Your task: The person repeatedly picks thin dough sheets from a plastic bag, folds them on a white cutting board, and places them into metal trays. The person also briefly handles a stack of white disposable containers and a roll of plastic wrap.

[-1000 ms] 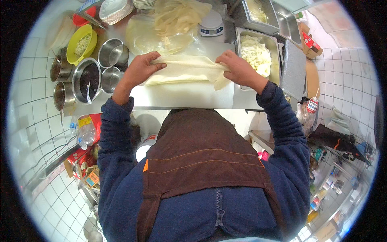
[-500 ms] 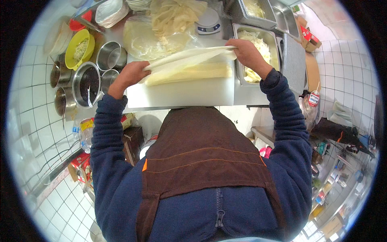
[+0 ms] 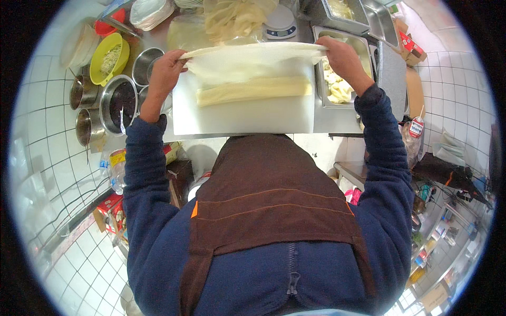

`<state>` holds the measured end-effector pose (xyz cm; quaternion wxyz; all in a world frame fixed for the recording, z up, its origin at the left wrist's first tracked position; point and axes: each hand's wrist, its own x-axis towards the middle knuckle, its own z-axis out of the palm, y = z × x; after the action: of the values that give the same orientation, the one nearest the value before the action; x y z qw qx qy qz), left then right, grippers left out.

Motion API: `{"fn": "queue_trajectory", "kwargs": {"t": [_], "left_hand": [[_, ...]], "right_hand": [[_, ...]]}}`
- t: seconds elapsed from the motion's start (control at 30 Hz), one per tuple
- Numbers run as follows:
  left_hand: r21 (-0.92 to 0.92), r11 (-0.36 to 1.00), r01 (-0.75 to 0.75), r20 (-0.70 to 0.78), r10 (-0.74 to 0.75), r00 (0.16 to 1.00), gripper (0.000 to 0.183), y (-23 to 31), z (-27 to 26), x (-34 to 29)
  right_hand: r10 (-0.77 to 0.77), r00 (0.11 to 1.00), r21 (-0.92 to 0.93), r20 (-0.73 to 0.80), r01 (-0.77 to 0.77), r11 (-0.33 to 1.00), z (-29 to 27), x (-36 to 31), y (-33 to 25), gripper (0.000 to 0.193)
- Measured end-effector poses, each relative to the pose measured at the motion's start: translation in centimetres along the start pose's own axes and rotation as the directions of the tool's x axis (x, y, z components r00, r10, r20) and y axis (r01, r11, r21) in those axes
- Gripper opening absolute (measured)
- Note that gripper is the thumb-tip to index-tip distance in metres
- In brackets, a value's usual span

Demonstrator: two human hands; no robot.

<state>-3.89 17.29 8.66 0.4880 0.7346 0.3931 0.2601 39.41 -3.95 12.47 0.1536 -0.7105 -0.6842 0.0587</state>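
Between my hands a thin pale-yellow tofu skin sheet [image 3: 253, 59] is stretched, its far edge nearly level and the rest hanging toward me. My left hand [image 3: 166, 72] is closed on its left corner. At the opposite corner, my right hand [image 3: 343, 62] pinches the same edge, close to the steel tray. Below lies a long folded strip of tofu skin [image 3: 253, 92] across the white cutting board [image 3: 247, 120]. The hanging sheet's lower edge comes down close to the strip; I cannot tell whether they touch.
A steel tray [image 3: 318, 92] holding pale-yellow pieces stands right of the board. Beyond the board are a pile of tofu skin sheets [image 3: 234, 21] and a white scale [image 3: 279, 21]. To the left sit a yellow colander [image 3: 124, 58], several steel pots and a bowl of dark liquid [image 3: 117, 102].
Both hands have moved farther from my body, the left one more, levelling the sheet's edge. The sheet now hangs more open, and more of the folded strip shows. The view has shifted slightly.
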Motion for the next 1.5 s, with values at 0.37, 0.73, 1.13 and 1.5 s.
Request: {"fn": "queue_trajectory", "kwargs": {"t": [0.37, 0.73, 1.13, 1.5], "left_hand": [[0.412, 0.911, 0.011, 0.161, -0.085, 0.983, 0.022, -6.5, 2.9, -13.9], [0.348, 0.937, -0.037, 0.144, -0.015, 0.99, 0.023, -9.8, 8.0, -19.5], [0.348, 0.937, -0.03, 0.167, -0.03, 0.985, 0.023, -9.8, 7.2, -18.7], [0.404, 0.898, -0.177, -0.125, 0.246, 0.961, 0.022, -10.6, 7.4, -9.3]], "right_hand": [[-0.073, 0.986, -0.05, 0.147, 0.081, 0.995, 8.0, -12.3, -5.3, 0.017], [0.014, 1.0, -0.002, 0.015, -0.014, 1.0, 10.7, -16.9, -6.2, 0.011], [0.11, 0.979, -0.001, 0.171, -0.112, 0.994, 13.1, -18.1, -5.9, 0.023], [-0.104, 0.981, -0.027, -0.165, 0.101, 0.994, 12.0, -6.4, -1.5, 0.02]]}}
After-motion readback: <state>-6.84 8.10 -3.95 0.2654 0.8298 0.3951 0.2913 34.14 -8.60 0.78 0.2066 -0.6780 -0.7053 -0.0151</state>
